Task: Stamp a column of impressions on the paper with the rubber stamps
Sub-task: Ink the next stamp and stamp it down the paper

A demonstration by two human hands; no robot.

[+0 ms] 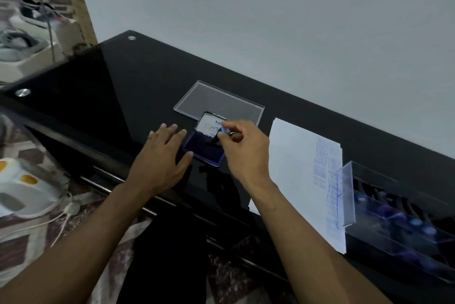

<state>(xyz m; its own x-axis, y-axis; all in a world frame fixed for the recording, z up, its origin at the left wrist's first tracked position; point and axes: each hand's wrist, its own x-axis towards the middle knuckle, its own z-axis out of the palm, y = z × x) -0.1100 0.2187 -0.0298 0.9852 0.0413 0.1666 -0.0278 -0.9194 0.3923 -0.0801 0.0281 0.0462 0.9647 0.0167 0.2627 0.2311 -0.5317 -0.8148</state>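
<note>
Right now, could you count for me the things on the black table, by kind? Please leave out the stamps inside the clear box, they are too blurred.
Ink pad, open: 1
Rubber stamp, held by the right hand: 1
Paper with blue impressions: 1
Clear flat lid: 1
Clear box of stamps: 1
Total: 5
The left hand rests flat beside the ink pad.

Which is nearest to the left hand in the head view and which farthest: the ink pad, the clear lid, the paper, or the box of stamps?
From the left hand:
1. Ink pad, touching its fingers.
2. Clear lid, behind the pad.
3. Paper, to the right.
4. Box of stamps, far right.
</note>
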